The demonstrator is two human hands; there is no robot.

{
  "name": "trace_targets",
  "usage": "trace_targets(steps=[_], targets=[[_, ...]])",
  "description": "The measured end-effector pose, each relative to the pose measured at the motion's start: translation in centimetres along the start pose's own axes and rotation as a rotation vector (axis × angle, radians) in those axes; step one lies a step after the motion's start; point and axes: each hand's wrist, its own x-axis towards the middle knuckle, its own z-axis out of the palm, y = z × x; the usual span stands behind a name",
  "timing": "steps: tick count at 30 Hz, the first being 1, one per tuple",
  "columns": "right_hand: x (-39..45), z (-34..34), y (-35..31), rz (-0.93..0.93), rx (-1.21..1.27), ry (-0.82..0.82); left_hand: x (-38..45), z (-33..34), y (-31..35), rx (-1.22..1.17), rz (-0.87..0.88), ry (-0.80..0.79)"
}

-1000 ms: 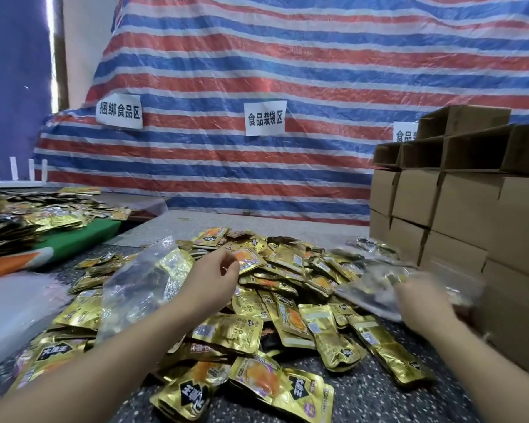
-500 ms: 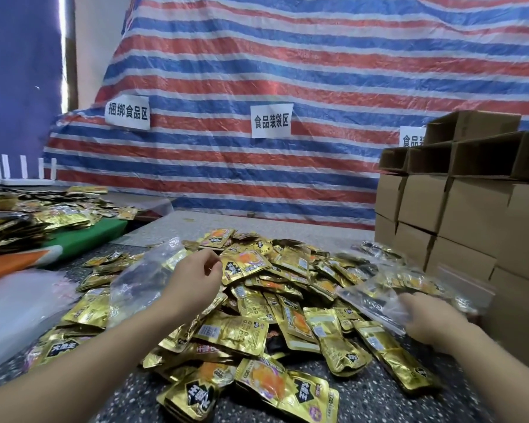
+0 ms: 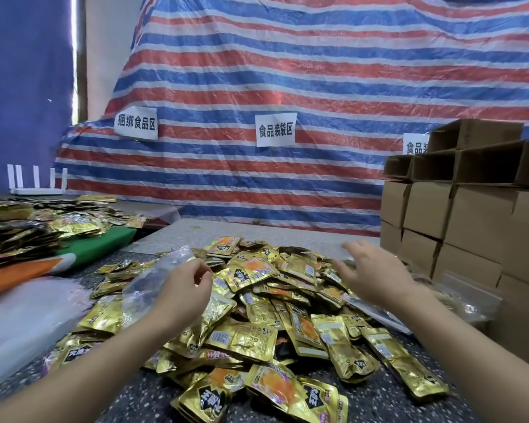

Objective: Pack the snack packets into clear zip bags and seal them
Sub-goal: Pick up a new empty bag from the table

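A heap of gold foil snack packets (image 3: 257, 303) covers the dark speckled table. My left hand (image 3: 184, 288) grips a clear zip bag (image 3: 153, 282) that hangs above the left side of the heap. My right hand (image 3: 370, 270) hovers over the right side of the heap with its fingers spread and nothing in them. A filled clear bag (image 3: 452, 300) lies blurred on the table to the right of that hand, beside the cartons.
Stacked brown cartons (image 3: 471, 221) wall off the right side. More gold packets (image 3: 43, 221) lie on a green and orange surface at the left. A stack of clear bags (image 3: 22, 319) sits at the near left. A striped tarp hangs behind.
My right hand has let go of the filled clear bag at the right and moved up and left over the heap, fingers spread. My left hand keeps the clear bag.
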Motion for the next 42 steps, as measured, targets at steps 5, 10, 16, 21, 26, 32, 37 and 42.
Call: trace_targets(steps=[5, 10, 16, 21, 26, 32, 37, 42], targets=[[1.5, -0.7, -4.8, 0.006, 0.337, 0.087, 0.1, 0.7, -1.6, 0.187, -0.064, -0.055], [2.8, -0.5, -9.4, -0.041, 0.468, 0.092, -0.4, 2.8, -3.9, 0.438, -0.154, -0.300], [5.0, 0.8, -14.9, -0.098, 0.540, 0.012, -0.8, 3.7, -4.0, 0.551, -0.071, -0.440], [7.8, 2.3, -19.2, -0.021, 0.701, -0.123, -2.1, 4.3, -1.2, 0.674, -0.004, -0.566], [9.6, 4.9, -21.0, 0.163, 0.854, -0.290, -3.5, 5.0, -0.1, 0.636, 0.050, -0.586], [10.5, 7.2, -21.5, 0.296, 1.060, -0.344, -3.6, 5.2, -0.8, 0.495, 0.075, -0.505], [10.7, 7.9, -22.4, 0.355, 1.185, -0.392, -3.5, 5.2, -1.4, 0.485, 0.101, -0.521], [11.4, 7.7, -22.8, 0.294, 1.245, -0.377, -3.3, 4.8, -1.4, 0.385, 0.086, -0.509]])
